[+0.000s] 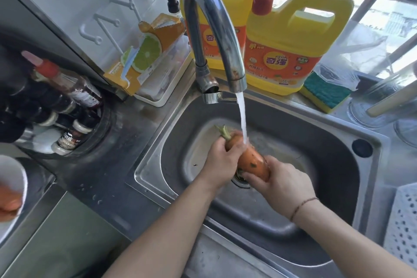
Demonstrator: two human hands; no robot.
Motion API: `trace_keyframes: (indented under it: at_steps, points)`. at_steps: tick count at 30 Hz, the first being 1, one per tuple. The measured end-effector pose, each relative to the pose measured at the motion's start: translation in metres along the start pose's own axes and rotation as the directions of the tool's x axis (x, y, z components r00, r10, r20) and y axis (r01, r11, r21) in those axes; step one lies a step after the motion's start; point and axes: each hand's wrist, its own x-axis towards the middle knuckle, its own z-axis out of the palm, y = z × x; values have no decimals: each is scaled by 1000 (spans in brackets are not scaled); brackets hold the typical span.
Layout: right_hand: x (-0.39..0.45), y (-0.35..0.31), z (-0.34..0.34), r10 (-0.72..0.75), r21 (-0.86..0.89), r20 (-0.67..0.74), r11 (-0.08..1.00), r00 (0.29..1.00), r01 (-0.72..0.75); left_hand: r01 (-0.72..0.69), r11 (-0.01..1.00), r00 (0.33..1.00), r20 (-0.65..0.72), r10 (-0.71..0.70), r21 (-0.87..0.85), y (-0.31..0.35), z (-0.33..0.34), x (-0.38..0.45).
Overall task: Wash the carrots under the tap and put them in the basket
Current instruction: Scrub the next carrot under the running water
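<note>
Water from the tap (214,36) strikes the carrot (250,160) just beyond the left hand (222,160) fingers, which curl round its stalk end; the right hand (282,183) grips its tip. Turning it would rinse the dark specks; the basket (404,221) waits right.

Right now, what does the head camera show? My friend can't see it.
Two hands, left hand and right hand, hold a carrot under water running from the tap over a steel sink. Yellow soap jugs stand behind; a white basket sits at right.
</note>
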Motion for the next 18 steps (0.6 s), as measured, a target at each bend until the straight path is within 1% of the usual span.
trace_keyframes:
  at_steps: [1, 3, 4, 5, 6, 7, 8, 9, 10, 11, 12, 13, 14, 15, 16, 17, 18]
  points:
    - [-3, -5, 0, -3, -111, -60, 994, 998, -4, 26, 998, 995, -97, -31, -49, -1, 7, 4]
    - [-9, -15, 4, -48, -230, -122, 973, 991, 19, 92, 982, 957, -259, -134, -166, 2, 18, 9]
    - [-10, -17, 7, -74, -257, -139, 966, 988, 37, 120, 975, 938, -300, -173, -189, 3, 20, 10]
    - [-10, -16, 8, -79, -251, -141, 967, 987, 42, 144, 977, 936, -298, -186, -159, 3, 18, 10]
    - [-8, -13, 7, -51, -195, -121, 981, 991, 27, 150, 985, 953, -251, -167, -83, 3, 14, 10]
    - [-5, -9, 4, -8, -86, -75, 996, 997, 1, 125, 992, 979, -158, -125, -8, 2, 8, 9]
    - [-2, -3, 1, 27, 48, 1, 998, 1000, -27, 94, 995, 995, -34, -94, 17, 0, 0, 6]
    - [1, 0, -3, 39, 170, 74, 984, 996, -51, 85, 996, 993, 78, -84, -2, -4, -8, 5]
    - [3, 3, -7, 32, 222, 118, 973, 993, -58, 92, 995, 984, 156, -85, -42, -5, -13, 2]
    - [3, 3, -8, 21, 196, 128, 979, 992, -46, 92, 993, 980, 182, -77, -74, -6, -16, 0]
    - [1, 0, -9, 17, 129, 105, 991, 994, -31, 78, 993, 986, 156, -63, -90, -6, -15, 0]
    - [-1, -4, -8, 10, 29, 37, 1000, 999, -11, 64, 994, 995, 82, -56, -89, -5, -11, 1]
    - [-3, -9, -3, -21, -92, -60, 996, 998, 15, 60, 994, 998, -15, -62, -95, -4, -4, 3]
    - [-5, -13, 5, -84, -197, -178, 979, 980, 48, 81, 991, 988, -119, -94, -111, -2, 3, 7]
    - [-6, -16, 13, -161, -271, -282, 959, 946, 83, 112, 982, 967, -211, -143, -152, 2, 9, 9]
    - [-7, -15, 19, -229, -308, -353, 944, 907, 118, 133, 971, 945, -271, -185, -199, 4, 13, 13]
    - [-6, -11, 22, -286, -332, -421, 932, 861, 146, 148, 970, 931, -302, -203, -193, 7, 15, 15]
